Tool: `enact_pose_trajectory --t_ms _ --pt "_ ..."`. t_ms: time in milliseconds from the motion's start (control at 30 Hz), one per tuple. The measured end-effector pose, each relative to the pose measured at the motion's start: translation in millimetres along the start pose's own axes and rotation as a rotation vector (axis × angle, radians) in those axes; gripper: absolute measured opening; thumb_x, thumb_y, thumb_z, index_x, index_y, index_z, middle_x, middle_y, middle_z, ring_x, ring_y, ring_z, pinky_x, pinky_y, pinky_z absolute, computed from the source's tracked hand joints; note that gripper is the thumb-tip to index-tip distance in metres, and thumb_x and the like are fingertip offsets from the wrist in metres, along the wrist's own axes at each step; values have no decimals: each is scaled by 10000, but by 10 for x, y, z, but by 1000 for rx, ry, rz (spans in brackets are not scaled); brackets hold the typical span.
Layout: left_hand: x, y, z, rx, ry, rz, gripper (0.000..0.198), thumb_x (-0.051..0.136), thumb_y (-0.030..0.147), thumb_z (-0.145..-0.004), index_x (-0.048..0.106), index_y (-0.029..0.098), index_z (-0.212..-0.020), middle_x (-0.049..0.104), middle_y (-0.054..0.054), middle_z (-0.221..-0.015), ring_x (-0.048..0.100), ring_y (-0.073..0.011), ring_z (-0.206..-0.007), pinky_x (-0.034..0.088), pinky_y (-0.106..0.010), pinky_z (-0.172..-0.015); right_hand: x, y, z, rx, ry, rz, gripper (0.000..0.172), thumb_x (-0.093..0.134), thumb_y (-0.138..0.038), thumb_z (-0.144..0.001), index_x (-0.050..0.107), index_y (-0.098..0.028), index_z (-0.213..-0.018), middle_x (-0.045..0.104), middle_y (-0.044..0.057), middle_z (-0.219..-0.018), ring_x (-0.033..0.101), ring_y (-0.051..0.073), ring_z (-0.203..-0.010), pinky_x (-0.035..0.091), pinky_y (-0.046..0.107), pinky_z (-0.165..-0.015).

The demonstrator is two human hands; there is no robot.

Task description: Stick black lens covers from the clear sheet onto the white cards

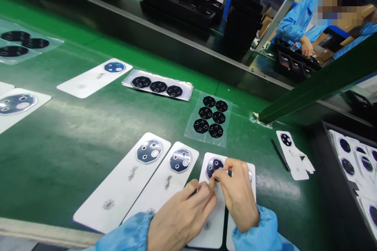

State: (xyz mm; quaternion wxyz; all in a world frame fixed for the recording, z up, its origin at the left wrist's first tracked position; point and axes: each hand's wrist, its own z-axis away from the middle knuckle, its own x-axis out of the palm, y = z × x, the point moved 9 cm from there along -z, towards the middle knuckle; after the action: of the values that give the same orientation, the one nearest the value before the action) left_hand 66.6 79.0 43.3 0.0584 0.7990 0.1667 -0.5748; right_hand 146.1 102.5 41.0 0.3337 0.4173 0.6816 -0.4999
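Four white phone back covers lie in a row near the front edge, each with a dark, shiny camera disc at its top; the first cover and second cover are untouched. Over the third cover, my right hand pinches at the lower right rim of the camera disc. My left hand rests on the same cover with its fingers curled together, tips meeting the right fingertips. Whatever lies between the fingertips is too small to make out. The fourth cover is partly hidden beneath my right hand.
Clear sheets of black octagonal stickers and a stack of sticker strips lie behind the covers. Another cover lies at back left. At right are a dark pen-like tool and a black tray. Co-workers sit beyond the partition.
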Motion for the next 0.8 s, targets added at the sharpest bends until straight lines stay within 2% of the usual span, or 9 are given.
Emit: enact_pose_trajectory --t_ms 400,567,700,800 --pt "-16 -9 7 -14 44 39 269 372 56 -853 613 94 -969 629 -105 -1038 476 -201 -928 318 -355 -796 -15 95 -22 46 -12 -36 230 455 -47 -843 608 -219 -853 412 44 -896 414 184 -827 414 319 -682" --pt "-15 -13 7 -24 51 43 275 366 47 -857 611 85 -977 628 -114 -1042 478 -204 -947 320 -353 -802 -4 49 4 4 -31 -12 224 459 -37 -832 604 -206 -850 422 46 -886 411 183 -815 397 305 -662" --pt "-32 -7 11 -19 54 40 284 349 51 -867 608 91 -977 631 -106 -1038 481 -201 -954 325 -352 -804 -45 56 8 18 9 17 214 455 -60 -851 600 -218 -855 432 47 -890 419 189 -837 403 307 -676" --pt "-29 -12 19 -25 44 32 262 369 59 -864 606 96 -971 634 -106 -1025 486 -198 -945 331 -348 -810 -20 38 4 3 -27 33 224 436 -73 -867 600 -219 -824 442 42 -870 421 181 -813 406 302 -662"
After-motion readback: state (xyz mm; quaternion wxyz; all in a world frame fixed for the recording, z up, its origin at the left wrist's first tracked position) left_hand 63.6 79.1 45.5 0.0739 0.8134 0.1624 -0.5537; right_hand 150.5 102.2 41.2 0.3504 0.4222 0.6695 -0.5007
